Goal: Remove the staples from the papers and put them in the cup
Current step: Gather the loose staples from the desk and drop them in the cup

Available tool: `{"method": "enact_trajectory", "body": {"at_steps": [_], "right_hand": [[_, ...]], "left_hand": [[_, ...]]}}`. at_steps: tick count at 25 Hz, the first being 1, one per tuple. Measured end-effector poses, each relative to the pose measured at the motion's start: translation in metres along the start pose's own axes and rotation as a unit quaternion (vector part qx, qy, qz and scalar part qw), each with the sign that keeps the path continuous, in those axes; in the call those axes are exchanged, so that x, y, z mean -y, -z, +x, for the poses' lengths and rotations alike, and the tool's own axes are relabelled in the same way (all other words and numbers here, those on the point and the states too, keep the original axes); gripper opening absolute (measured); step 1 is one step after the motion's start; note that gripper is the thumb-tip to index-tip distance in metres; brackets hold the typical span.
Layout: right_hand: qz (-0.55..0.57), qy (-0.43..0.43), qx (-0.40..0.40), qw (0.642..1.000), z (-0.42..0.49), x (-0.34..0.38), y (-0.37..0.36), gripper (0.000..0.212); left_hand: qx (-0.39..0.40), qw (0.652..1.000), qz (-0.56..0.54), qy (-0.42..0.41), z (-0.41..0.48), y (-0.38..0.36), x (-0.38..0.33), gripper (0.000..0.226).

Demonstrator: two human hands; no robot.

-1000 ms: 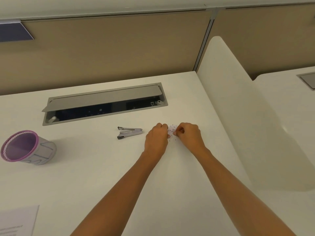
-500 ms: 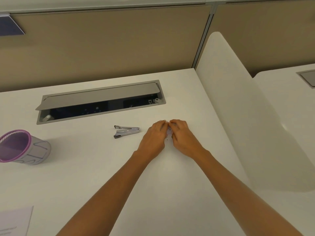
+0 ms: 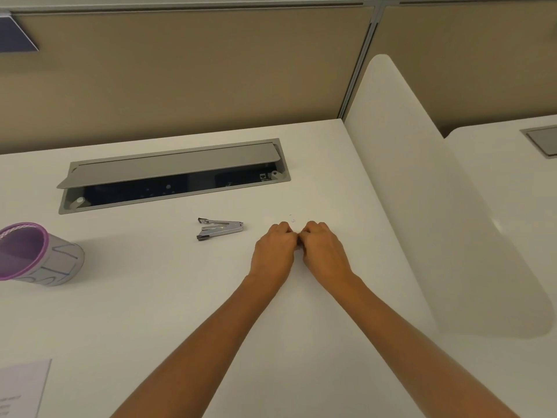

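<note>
Left hand (image 3: 273, 251), right hand (image 3: 325, 252) closer (mid-desk (image 3: 150, 312))

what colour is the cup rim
Purple, on the grey lined cup; shows best in the head view.

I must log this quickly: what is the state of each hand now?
Left hand: closed, fingers curled, contents hidden.
Right hand: closed, fingers curled, contents hidden.

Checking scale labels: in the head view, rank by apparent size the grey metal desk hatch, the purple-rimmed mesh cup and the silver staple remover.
1. Grey metal desk hatch, largest.
2. Purple-rimmed mesh cup, partly cut off at the left edge, yet clearly second.
3. Silver staple remover, smallest.
</note>
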State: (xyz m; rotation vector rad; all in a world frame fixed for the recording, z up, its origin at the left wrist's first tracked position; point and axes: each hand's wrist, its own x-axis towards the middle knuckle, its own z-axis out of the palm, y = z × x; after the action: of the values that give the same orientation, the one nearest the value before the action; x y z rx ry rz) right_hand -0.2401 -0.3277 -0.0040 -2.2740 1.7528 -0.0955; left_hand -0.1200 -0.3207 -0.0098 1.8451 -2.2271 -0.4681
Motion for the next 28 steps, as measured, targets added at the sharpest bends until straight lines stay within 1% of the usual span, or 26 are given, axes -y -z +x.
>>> {"method": "enact_trajectory", "body": {"at_steps": [3, 6, 8, 10, 11, 12, 13, 14, 15, 16, 17, 19, 21, 23, 25, 28], "right_hand": [[-0.01, -0.024, -0.003, 1.0, 0.007, 0.001, 0.002, 0.021], [-0.014, -0.046, -0.015, 0.999, 0.01, 0.007, -0.001, 0.014], [-0.016, -0.052, -0.021, 0.998, 0.011, 0.008, -0.001, 0.013], [0.031, -0.084, -0.026, 0.996, 0.014, 0.005, 0.004, 0.015], [0.091, -0.119, -0.02, 0.989, 0.016, 0.001, 0.008, 0.015], [0.184, -0.159, -0.009, 0.97, 0.018, -0.005, 0.012, 0.013], [0.296, -0.197, 0.006, 0.935, 0.019, -0.011, 0.016, 0.01], [0.402, -0.23, 0.023, 0.886, 0.018, -0.016, 0.021, 0.007], [0.484, -0.251, 0.041, 0.837, 0.017, -0.02, 0.026, 0.007], [0.539, -0.257, 0.055, 0.8, 0.014, -0.022, 0.03, 0.007], [0.577, -0.253, 0.062, 0.774, 0.012, -0.023, 0.032, 0.007], [0.632, -0.242, 0.063, 0.733, 0.009, -0.022, 0.038, 0.007], [0.675, -0.241, 0.062, 0.695, 0.004, -0.018, 0.045, 0.009], [0.709, -0.242, 0.06, 0.66, -0.002, -0.01, 0.053, 0.011], [0.729, -0.24, 0.053, 0.639, -0.006, 0.002, 0.062, 0.01], [0.741, -0.228, 0.048, 0.63, -0.009, 0.03, 0.078, 0.013]], "left_hand": [[0.013, 0.999, 0.032, 0.017, 0.008, 0.006, -0.008, 0.02], [0.015, 0.999, 0.032, 0.027, 0.012, 0.006, -0.012, 0.02], [0.017, 0.999, 0.036, 0.02, 0.014, 0.005, -0.012, 0.019], [0.019, 0.999, 0.026, 0.022, 0.018, 0.005, -0.01, 0.018], [0.016, 0.999, 0.007, 0.034, 0.02, 0.007, -0.009, 0.018], [0.011, 0.998, -0.028, 0.055, 0.021, 0.008, -0.008, 0.018], [-0.001, 0.993, -0.081, 0.087, 0.021, 0.01, -0.006, 0.018], [-0.016, 0.982, -0.144, 0.124, 0.021, 0.012, -0.004, 0.016], [-0.026, 0.965, -0.207, 0.159, 0.019, 0.014, -0.002, 0.014], [-0.028, 0.946, -0.266, 0.185, 0.017, 0.017, 0.001, 0.014], [-0.021, 0.927, -0.314, 0.202, 0.014, 0.021, 0.003, 0.015], [0.0, 0.886, -0.405, 0.224, 0.009, 0.029, 0.006, 0.02], [0.009, 0.834, -0.497, 0.24, 0.004, 0.04, 0.006, 0.024], [0.017, 0.789, -0.559, 0.254, -0.003, 0.053, 0.005, 0.026], [0.019, 0.76, -0.594, 0.262, -0.01, 0.069, 0.005, 0.025], [0.007, 0.722, -0.636, 0.271, -0.025, 0.096, 0.014, 0.026]]}}
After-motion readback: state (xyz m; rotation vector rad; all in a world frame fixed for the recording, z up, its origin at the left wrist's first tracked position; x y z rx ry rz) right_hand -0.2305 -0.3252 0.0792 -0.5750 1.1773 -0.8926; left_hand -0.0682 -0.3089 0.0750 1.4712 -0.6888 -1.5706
